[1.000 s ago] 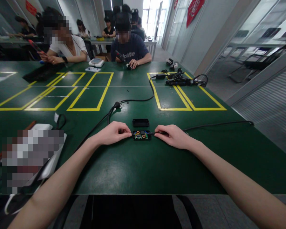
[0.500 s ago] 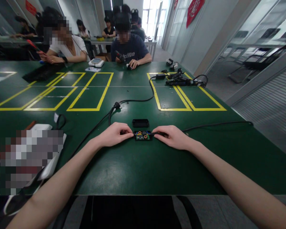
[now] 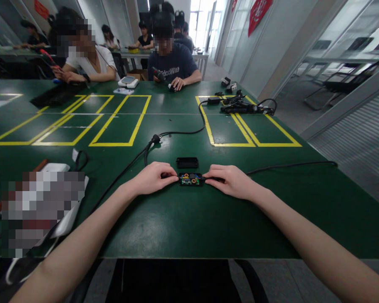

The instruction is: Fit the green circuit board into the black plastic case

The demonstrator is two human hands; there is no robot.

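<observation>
A small open black case (image 3: 180,184) lies on the green table, with a green circuit board (image 3: 187,182), copper-coloured ring coils and thin coloured wires inside. My left hand (image 3: 156,179) is closed in a pinch at the case's left end, on a black cable mostly hidden by the fingers. At the opposite end, my right hand (image 3: 230,181) pinches another black cable (image 3: 271,167), which leads away to the right behind the hand. Just beyond the case rests its matching black cover (image 3: 187,163), touched by neither hand.
A black plug (image 3: 156,139) with its cord lies ahead to the left. Bundled black cables and adapters (image 3: 240,105) lie at the far right near yellow tape outlines. White devices (image 3: 71,210), partly blurred out, sit at the left. Two people work across the table (image 3: 164,227).
The view has shifted very slightly. Both hands keep their pinch at the case's ends, and the right fingers have shifted slightly. Case and cover stay in place.
</observation>
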